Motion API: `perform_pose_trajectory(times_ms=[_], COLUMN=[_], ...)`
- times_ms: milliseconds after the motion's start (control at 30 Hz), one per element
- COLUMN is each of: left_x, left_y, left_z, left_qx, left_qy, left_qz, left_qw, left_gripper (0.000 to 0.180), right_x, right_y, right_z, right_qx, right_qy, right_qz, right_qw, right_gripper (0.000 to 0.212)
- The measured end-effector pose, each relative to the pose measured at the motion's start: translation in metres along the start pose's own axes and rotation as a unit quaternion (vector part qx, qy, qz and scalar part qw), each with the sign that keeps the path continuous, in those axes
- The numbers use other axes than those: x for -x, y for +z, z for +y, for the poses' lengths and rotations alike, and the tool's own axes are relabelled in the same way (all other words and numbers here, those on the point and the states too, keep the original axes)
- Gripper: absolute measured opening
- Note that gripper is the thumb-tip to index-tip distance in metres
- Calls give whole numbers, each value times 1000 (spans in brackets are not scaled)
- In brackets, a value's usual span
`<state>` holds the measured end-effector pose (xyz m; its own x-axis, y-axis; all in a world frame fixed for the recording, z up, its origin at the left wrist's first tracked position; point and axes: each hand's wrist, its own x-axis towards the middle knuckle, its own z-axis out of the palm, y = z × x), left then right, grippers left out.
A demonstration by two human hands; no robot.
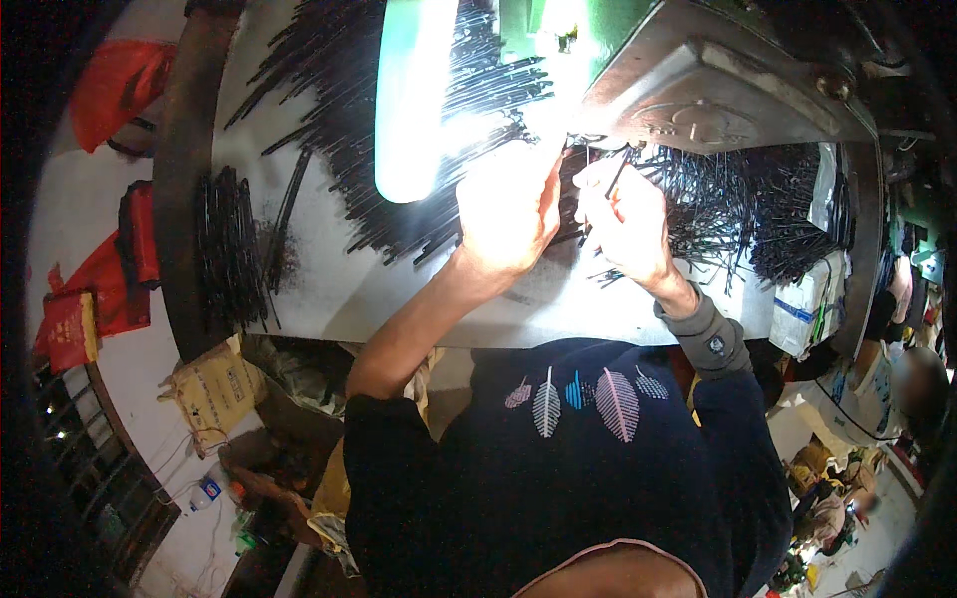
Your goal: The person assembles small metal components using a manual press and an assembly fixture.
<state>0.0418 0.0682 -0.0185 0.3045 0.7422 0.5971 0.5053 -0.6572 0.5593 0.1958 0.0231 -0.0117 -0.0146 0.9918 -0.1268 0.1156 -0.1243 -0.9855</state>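
Reaching over a pale table (pixel 329 299), the left hand (pixel 508 214) and the right hand (pixel 628 219) are working near each other, just below the front edge of a metal machine (pixel 738 110). The right hand is bending its fingers and pinching a thin dark stick (pixel 619 171), which is standing tilted, with its upper end close to the machine's lower edge. The left hand is turning its back to the camera and pointing its fingertips toward the machine; strong light is washing over it, so I cannot tell if its fingers are gripping something.

Beyond the left hand, a wide heap of dark sticks (pixel 384 189) is lying on the table, and a bright long lamp (pixel 411 110) is hanging above it. A smaller bundle (pixel 229 244) is lying at the left end of the table. To the right of the right hand, a looser pile (pixel 703 204) is spreading under the machine, and a white box (pixel 797 314) is standing near the table's right end. The person is wearing a dark sweater (pixel 518 478) with feather shapes, and a grey cuff (pixel 710 344) is covering the right wrist.
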Motion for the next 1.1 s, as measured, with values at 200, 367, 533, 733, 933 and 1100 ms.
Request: perform_pose_trajectory(times_ms=[200, 367, 533, 733, 933, 1100], left_x=[-2, -11, -11, -11, -6, -4], left_y=[8, 18, 14, 18, 17, 20], left_z=[-3, -10, -7, -8, -7, -11], left_qx=[-22, -13, -46, -56, -59, -38], left_qy=[45, 151, 128, 127, 90, 130], left_qz=[34, 107, 63, 87, 41, 113], left_qw=[998, 983, 989, 986, 993, 984], left_gripper=[36, 32, 35, 29, 28, 25], right_x=[-1, -8, -11, -13, -12, -12], right_y=[-5, -9, -9, -5, -5, -3], right_z=[-7, -9, -4, 0, 7, 4], right_qx=[-37, -42, -44, -51, -68, -66], right_qy=[12, 0, -20, -22, -47, -37], right_qz=[-1, 12, 20, 14, 30, 34], right_qw=[999, 999, 999, 998, 996, 997], right_gripper=[13, 8, 4, 2, 3, 3])
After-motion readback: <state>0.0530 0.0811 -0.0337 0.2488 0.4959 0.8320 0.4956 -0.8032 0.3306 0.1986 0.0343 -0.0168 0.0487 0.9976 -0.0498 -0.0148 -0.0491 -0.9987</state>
